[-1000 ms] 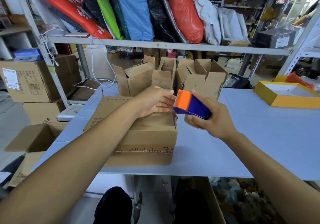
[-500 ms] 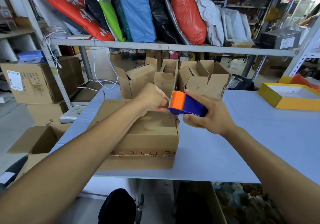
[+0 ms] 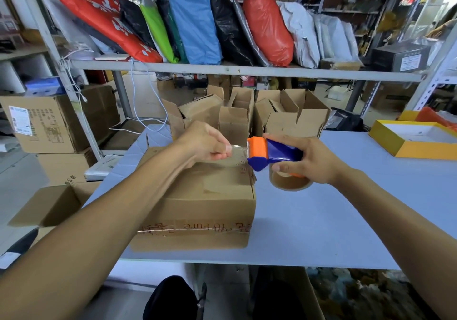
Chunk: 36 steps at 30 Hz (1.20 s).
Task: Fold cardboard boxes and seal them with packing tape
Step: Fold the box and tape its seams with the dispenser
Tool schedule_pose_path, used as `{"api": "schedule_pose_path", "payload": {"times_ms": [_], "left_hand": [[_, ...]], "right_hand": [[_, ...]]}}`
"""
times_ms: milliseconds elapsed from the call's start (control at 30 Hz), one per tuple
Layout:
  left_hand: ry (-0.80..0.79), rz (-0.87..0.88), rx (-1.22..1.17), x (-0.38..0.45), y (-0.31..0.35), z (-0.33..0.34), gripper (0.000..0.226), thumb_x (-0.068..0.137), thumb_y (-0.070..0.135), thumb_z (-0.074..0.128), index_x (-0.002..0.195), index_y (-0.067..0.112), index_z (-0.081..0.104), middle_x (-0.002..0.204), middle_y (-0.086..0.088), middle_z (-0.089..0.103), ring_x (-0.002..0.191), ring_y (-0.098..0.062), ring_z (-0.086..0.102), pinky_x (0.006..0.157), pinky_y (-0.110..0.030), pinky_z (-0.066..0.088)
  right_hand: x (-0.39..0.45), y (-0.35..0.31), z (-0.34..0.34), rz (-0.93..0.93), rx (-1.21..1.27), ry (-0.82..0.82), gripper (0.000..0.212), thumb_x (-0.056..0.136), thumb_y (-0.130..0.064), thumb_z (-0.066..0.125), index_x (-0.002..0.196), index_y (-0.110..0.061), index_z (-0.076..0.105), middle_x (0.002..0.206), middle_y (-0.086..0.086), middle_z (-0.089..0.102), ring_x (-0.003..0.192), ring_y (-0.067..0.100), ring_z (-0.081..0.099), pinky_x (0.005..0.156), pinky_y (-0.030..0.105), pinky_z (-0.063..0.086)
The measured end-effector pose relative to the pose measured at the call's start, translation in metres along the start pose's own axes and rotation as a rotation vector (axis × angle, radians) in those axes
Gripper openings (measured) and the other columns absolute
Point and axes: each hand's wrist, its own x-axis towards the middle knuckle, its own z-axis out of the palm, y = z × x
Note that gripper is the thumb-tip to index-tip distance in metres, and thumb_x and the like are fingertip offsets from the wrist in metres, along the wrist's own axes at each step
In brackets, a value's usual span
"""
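A closed brown cardboard box (image 3: 207,205) with red print lies on the pale blue table (image 3: 321,220) in front of me. My right hand (image 3: 306,161) grips a blue and orange tape dispenser (image 3: 269,152) with a brown tape roll (image 3: 290,183), held just above the box's far right corner. My left hand (image 3: 205,144) pinches the free end of a clear tape strip (image 3: 237,152) that stretches from the dispenser's blade leftward over the box top.
Several open small cardboard boxes (image 3: 247,114) stand at the table's far edge. A yellow tray-like box (image 3: 418,141) sits at the right. A metal shelf (image 3: 247,71) with coloured bags runs overhead. More cartons (image 3: 49,121) are stacked on the floor at the left.
My left hand has pulled a short length of clear tape out of the dispenser toward the left. The dispenser has tilted, and its tape roll now shows below my right hand.
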Motion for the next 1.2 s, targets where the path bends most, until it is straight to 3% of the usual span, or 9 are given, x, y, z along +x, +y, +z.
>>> {"api": "schedule_pose_path", "payload": {"times_ms": [167, 367, 533, 733, 833, 933, 1067, 1133, 1200], "left_hand": [[0.016, -0.105, 0.025, -0.001, -0.009, -0.026, 0.005, 0.086, -0.006, 0.071, 0.083, -0.002, 0.071, 0.074, -0.012, 0.072, 0.055, -0.008, 0.068, 0.055, -0.015, 0.055], [-0.003, -0.172, 0.065, 0.002, -0.009, -0.024, 0.005, 0.084, -0.007, 0.072, 0.088, -0.006, 0.071, 0.070, -0.013, 0.072, 0.052, -0.008, 0.067, 0.053, -0.015, 0.054], [-0.010, -0.218, 0.058, 0.005, -0.008, -0.025, 0.009, 0.084, -0.006, 0.072, 0.092, -0.008, 0.070, 0.070, -0.013, 0.072, 0.052, -0.008, 0.066, 0.058, -0.014, 0.057], [-0.002, -0.217, 0.175, 0.011, -0.005, -0.026, 0.011, 0.084, -0.003, 0.074, 0.092, -0.009, 0.069, 0.071, -0.012, 0.072, 0.049, -0.006, 0.066, 0.051, -0.014, 0.054], [0.053, -0.141, 0.628, 0.017, -0.004, -0.026, 0.019, 0.081, 0.021, 0.080, 0.076, 0.004, 0.071, 0.064, -0.001, 0.071, 0.052, -0.006, 0.064, 0.050, -0.019, 0.048], [0.216, -0.035, 1.054, 0.019, -0.011, -0.042, 0.048, 0.072, 0.046, 0.083, 0.096, 0.007, 0.070, 0.087, -0.004, 0.068, 0.079, -0.023, 0.060, 0.062, -0.030, 0.041], [0.197, -0.017, 1.180, 0.018, -0.014, -0.060, 0.030, 0.068, 0.041, 0.085, 0.082, 0.017, 0.073, 0.088, -0.007, 0.069, 0.085, -0.030, 0.063, 0.071, -0.033, 0.052], [0.152, 0.210, 1.202, 0.017, -0.008, -0.048, 0.009, 0.075, 0.024, 0.076, 0.078, 0.017, 0.072, 0.086, -0.007, 0.070, 0.084, -0.029, 0.065, 0.076, -0.038, 0.055], [-0.039, 0.505, 1.046, 0.013, -0.009, -0.025, 0.015, 0.089, 0.022, 0.067, 0.101, 0.018, 0.075, 0.110, -0.005, 0.072, 0.106, -0.023, 0.064, 0.096, -0.036, 0.049]], "right_hand": [[-0.005, 0.013, -0.008, 0.036, -0.003, -0.011, 0.050, 0.076, -0.050, 0.070, 0.120, -0.062, 0.050, 0.108, -0.032, 0.063, 0.103, 0.001, 0.060, 0.079, 0.015, 0.048], [0.001, 0.023, 0.000, 0.076, 0.024, -0.048, 0.049, 0.076, -0.059, 0.068, 0.119, -0.071, 0.048, 0.113, -0.028, 0.064, 0.105, 0.004, 0.060, 0.083, 0.023, 0.051], [0.007, 0.025, 0.001, 0.093, 0.068, -0.050, 0.052, 0.074, -0.072, 0.059, 0.124, -0.058, 0.054, 0.113, -0.020, 0.068, 0.105, 0.010, 0.062, 0.090, 0.032, 0.052], [0.013, 0.028, 0.007, 0.115, 0.062, -0.095, 0.049, 0.082, -0.058, 0.061, 0.130, -0.052, 0.055, 0.110, -0.023, 0.068, 0.103, 0.004, 0.062, 0.084, 0.021, 0.046], [0.015, 0.028, 0.008, 0.116, 0.043, -0.116, 0.050, 0.082, -0.056, 0.062, 0.131, -0.049, 0.055, 0.110, -0.024, 0.068, 0.102, 0.002, 0.062, 0.081, 0.016, 0.044], [0.013, 0.031, 0.007, 0.126, 0.040, -0.122, 0.048, 0.081, -0.060, 0.061, 0.128, -0.054, 0.054, 0.110, -0.027, 0.067, 0.102, 0.000, 0.061, 0.081, 0.017, 0.044], [0.016, 0.030, 0.011, 0.106, 0.028, -0.128, 0.054, 0.081, -0.061, 0.062, 0.133, -0.050, 0.054, 0.112, -0.023, 0.068, 0.103, 0.003, 0.062, 0.083, 0.019, 0.046], [0.018, 0.029, 0.012, 0.097, 0.031, -0.127, 0.057, 0.079, -0.064, 0.061, 0.134, -0.048, 0.055, 0.112, -0.022, 0.068, 0.103, 0.005, 0.063, 0.085, 0.021, 0.046], [0.017, 0.030, 0.013, 0.092, 0.031, -0.124, 0.054, 0.082, -0.060, 0.061, 0.134, -0.047, 0.055, 0.112, -0.021, 0.069, 0.103, 0.006, 0.063, 0.086, 0.024, 0.047]]}}
